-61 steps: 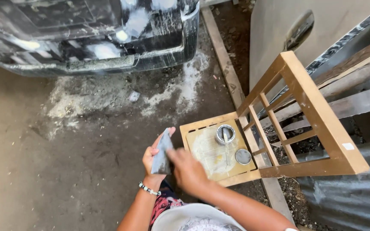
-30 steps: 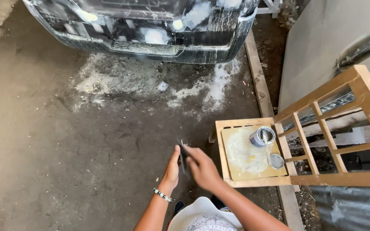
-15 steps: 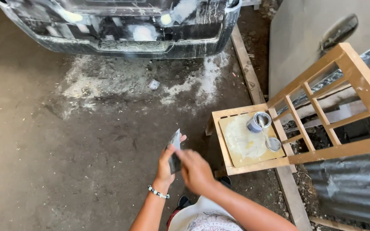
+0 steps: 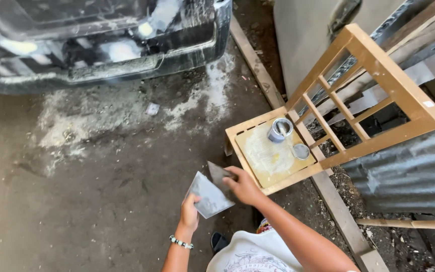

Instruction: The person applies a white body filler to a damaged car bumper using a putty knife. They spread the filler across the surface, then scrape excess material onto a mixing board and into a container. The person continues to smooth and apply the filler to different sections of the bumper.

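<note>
My left hand point(image 4: 190, 210) and right hand point(image 4: 242, 186) were bare, as were both forearms, with no sleeves in view. A bracelet point(image 4: 180, 243) of small pale and green beads circled my left wrist. I wore a white shirt point(image 4: 250, 257) printed with a dark line pattern.

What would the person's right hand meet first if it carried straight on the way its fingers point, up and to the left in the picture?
The right hand would probably meet nothing beyond the dark blade it already grips: past that lies bare concrete floor. Height is hard to judge from above.
</note>
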